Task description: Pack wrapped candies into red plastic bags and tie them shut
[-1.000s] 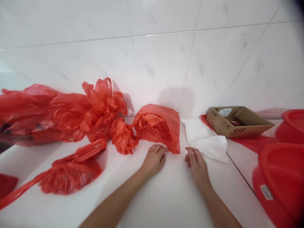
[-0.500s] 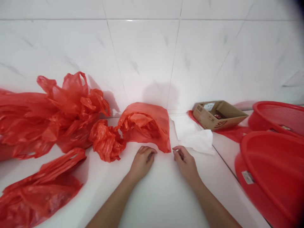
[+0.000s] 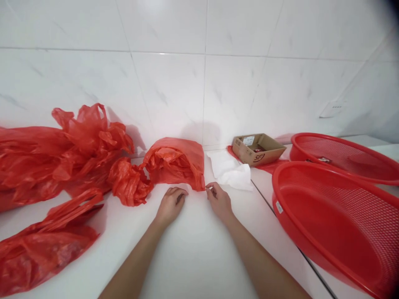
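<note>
My left hand (image 3: 170,206) rests on the white tabletop (image 3: 193,249) with its fingers curled in and thumb close to them; nothing shows in it. My right hand (image 3: 220,201) lies opposite, also curled, thumb and forefinger near each other, and I see nothing between them. Its fingertips are right beside the lower right corner of a red plastic bag (image 3: 195,155); whether they touch it I cannot tell. That bag lies just beyond both hands, its mouth bunched and facing me. A crumpled red plastic bag (image 3: 131,185) adjoins it on the left.
More red plastic bags (image 3: 34,158) are heaped at the left, with another bag (image 3: 46,253) nearer me. To the right are white paper (image 3: 232,172), a small cardboard box (image 3: 249,155), a red mesh basket (image 3: 336,145) and a larger red basket (image 3: 314,232). A tiled wall (image 3: 174,91) stands behind.
The view has turned to the right and a little upward, so more of the baskets and wall shows. Both hands keep almost the same pose beside the bag.
</note>
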`<state>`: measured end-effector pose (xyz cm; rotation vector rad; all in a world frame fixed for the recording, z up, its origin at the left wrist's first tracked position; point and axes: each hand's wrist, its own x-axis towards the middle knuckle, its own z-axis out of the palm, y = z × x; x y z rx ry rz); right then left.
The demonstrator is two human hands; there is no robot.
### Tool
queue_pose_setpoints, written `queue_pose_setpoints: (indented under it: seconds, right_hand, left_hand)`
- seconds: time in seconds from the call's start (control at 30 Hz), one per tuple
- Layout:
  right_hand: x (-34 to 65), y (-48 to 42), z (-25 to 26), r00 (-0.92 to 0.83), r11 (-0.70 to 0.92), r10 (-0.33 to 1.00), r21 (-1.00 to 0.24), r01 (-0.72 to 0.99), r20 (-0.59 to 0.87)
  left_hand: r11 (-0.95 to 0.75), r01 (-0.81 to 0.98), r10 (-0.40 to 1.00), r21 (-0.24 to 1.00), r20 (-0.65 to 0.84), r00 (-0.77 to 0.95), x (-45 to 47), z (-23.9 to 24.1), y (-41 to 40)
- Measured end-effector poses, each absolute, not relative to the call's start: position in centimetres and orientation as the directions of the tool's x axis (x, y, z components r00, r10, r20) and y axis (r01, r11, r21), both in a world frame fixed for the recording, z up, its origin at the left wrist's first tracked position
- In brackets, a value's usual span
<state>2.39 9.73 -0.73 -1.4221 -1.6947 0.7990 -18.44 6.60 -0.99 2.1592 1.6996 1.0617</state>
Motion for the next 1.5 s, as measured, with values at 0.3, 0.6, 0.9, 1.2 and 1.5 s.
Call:
queue_pose_setpoints:
  seconds: [0.3,0.6,0.9,1.2,1.5]
  right_hand:
    - [2.5,9.6,-0.9,-0.105,0.210,0.978,-0.816,0.538,0.182]
    - [2.8,10.0,-1.2,-0.111,0.248,0.968,-0.825,0.508,0.223]
    - [3.0,10.2,-1.4,-0.118,0.284,0.958,-0.814,0.507,0.261]
    - [-0.4,5.6,-0.6,-0.339,0.562,0.825,-0.722,0.404,0.453]
    - [-2.4,4.6,-1.1,-0.419,0.631,0.771,-0.667,0.397,0.479]
  left_hand:
    - [-0.315,0.805,0.830,0.502,0.557,-0.023,-18.1,-1.1,6.3]
    - [0.080,0.878,0.466,0.473,0.760,-0.452,-20.4,0.4,4.2]
    - [0.283,0.527,0.484,0.802,0.355,-0.800,-26.7,0.0,3.0]
    - [0.015,0.456,0.401,0.890,0.412,-0.818,-25.9,0.2,3.5]
    - [0.119,0.637,0.524,0.762,0.497,-0.692,-23.5,-0.1,0.4]
